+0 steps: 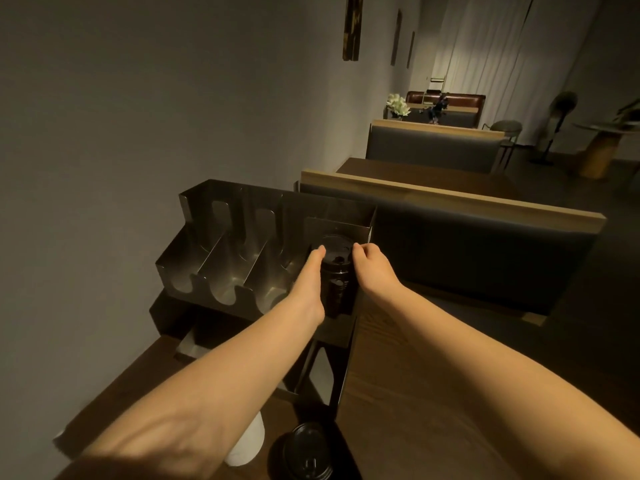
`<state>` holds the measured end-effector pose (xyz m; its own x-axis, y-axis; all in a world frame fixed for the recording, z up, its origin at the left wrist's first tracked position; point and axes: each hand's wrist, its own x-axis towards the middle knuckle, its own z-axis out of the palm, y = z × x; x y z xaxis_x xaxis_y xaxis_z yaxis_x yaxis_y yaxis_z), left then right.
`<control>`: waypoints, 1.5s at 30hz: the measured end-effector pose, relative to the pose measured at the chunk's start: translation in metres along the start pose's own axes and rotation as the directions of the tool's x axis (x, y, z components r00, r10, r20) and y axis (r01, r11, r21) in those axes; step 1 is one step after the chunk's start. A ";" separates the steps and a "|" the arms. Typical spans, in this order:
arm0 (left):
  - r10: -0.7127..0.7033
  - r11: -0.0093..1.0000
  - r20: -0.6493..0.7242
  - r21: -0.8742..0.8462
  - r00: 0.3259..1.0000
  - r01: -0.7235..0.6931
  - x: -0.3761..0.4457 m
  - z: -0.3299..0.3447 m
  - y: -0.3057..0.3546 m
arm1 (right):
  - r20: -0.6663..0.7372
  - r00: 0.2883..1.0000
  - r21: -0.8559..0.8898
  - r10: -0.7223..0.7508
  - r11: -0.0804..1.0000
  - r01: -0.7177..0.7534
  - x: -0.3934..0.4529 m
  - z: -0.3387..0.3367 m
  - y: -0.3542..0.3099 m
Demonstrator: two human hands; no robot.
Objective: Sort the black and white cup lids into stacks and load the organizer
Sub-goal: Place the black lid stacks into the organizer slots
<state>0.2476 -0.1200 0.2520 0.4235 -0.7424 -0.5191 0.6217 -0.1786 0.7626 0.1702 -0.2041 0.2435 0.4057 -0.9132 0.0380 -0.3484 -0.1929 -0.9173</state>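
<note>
Between the two hands, in the rightmost slot of the metal lid organizer [207, 258], lies a stack of black lids [337, 271], its long axis running down the sloped channel toward the viewer. On its left side rests the left hand [308, 271], fingers straight and flat against the stack; on its right, the right hand [372, 263] has its fingers curled at the stack's top edge (whether they pinch it is hard to tell). Both hands are equally near. Down on the table wait a white lid stack [247, 441] and another black lid stack [306, 452], both still unloaded.
</note>
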 end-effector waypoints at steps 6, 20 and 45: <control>-0.038 0.999 -0.049 -0.034 0.998 0.036 -0.001 0.010 0.000 | -0.019 1.000 -0.111 -0.009 0.994 0.007 0.010 0.006 0.003; -0.170 0.983 -0.184 0.039 0.968 0.180 0.007 0.016 -0.014 | 0.138 0.974 -0.673 -0.182 0.704 0.227 0.015 0.012 0.018; 0.126 -0.488 0.420 0.815 0.898 -0.313 0.029 -0.040 -0.002 | 0.394 0.903 -0.723 -0.173 0.548 0.421 -0.012 0.007 0.040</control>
<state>0.2855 -0.1154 0.2199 0.1821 -0.9611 -0.2077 -0.9728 -0.2069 0.1044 0.1574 -0.1985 0.2035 0.7594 -0.6496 0.0370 -0.6314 -0.7494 -0.1995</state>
